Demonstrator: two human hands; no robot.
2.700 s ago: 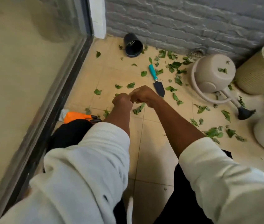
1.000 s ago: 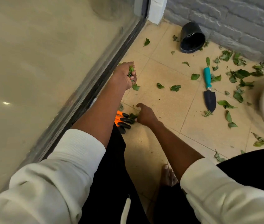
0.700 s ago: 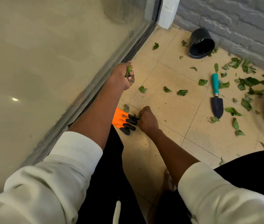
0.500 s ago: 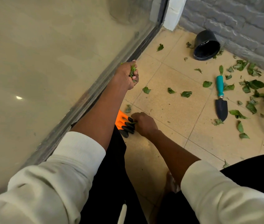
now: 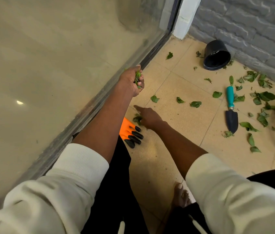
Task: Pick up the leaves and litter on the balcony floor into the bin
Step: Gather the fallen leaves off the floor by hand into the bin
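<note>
Home balcony, where I crouch: beige floor tiles (image 5: 180, 115), grey brick wall (image 5: 251, 27), sliding glass door (image 5: 57, 56) on a metal track. Gardening kit about me: tipped black plant pot (image 5: 217, 54), teal-handled trowel (image 5: 231, 109), orange claw glove (image 5: 130, 132), scattered leaves (image 5: 265, 97).

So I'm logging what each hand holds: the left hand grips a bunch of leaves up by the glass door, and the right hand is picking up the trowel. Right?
Not quite. The left hand does grip leaves by the glass door, but the right hand is on a leaf beside the orange glove. The trowel lies untouched, well away. The head view shows it.
</note>
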